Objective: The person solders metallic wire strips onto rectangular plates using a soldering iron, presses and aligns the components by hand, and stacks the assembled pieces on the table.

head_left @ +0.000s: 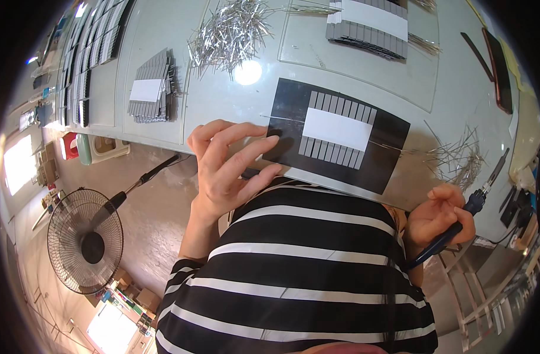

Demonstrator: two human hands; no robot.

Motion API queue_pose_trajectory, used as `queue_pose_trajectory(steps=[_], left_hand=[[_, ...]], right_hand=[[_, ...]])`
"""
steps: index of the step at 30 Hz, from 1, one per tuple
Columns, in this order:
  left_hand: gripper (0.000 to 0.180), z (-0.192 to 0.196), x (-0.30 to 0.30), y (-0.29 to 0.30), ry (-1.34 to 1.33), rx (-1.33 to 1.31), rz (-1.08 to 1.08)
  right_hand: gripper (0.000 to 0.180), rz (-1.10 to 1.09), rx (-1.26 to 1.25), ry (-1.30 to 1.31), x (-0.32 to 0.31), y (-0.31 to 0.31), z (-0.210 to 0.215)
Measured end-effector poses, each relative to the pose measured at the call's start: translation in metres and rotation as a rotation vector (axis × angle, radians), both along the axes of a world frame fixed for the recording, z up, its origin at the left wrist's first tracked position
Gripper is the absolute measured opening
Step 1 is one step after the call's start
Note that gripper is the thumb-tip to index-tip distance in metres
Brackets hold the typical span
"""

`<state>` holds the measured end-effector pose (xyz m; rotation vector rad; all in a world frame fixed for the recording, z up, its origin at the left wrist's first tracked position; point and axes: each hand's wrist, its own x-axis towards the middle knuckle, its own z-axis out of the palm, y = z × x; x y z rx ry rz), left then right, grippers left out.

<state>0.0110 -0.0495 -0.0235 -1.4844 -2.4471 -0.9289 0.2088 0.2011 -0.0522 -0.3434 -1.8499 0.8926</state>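
My left hand (231, 159) hovers at the left edge of a dark board (394, 133), its fingers spread apart and holding nothing visible. On that board lies a row of grey solar cell strips (332, 154) with a white band across the middle. A thin metal ribbon (282, 117) sticks out toward the left of the board, and more thin wires reach its right side. At the right, my right hand (441, 218) is closed around the dark blue handle of a soldering iron (475, 202). The iron's metal tip points up and away, off the board.
A heap of shiny metal ribbons (231, 35) lies at the back, with a smaller loose bundle (465, 159) right of the board. Stacks of grey strips (149, 88) stand left and at the back (370, 29). A phone (497, 71) lies far right. A fan (92, 246) stands left.
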Motion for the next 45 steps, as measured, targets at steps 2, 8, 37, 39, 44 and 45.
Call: queue_pose_trajectory(steps=[2,8,37,39,44,45], left_hand=[[0.042,0.000,0.000,-0.003,-0.006,0.007,0.020],[0.040,0.009,-0.026,-0.005,0.070,0.002,-0.060],[0.100,0.020,-0.027,0.053,-0.143,-0.182,-0.537],[0.103,0.033,-0.035,0.039,-0.142,-0.196,-0.515],[0.108,0.043,-0.051,-0.014,-0.136,-0.157,-0.225],[0.110,0.045,-0.050,-0.025,-0.138,-0.198,-0.165]], right_hand=[[0.019,-0.071,-0.044,0.034,0.001,-0.001,-0.001],[0.027,-0.385,-0.029,0.081,-0.005,-0.008,-0.003],[0.020,-0.419,-0.267,0.132,-0.024,-0.028,0.004],[0.022,-0.410,-0.197,0.146,-0.021,-0.023,0.001],[0.024,-0.515,-0.215,0.229,-0.018,-0.015,0.002],[0.024,-0.507,-0.234,0.232,-0.018,-0.014,0.002]])
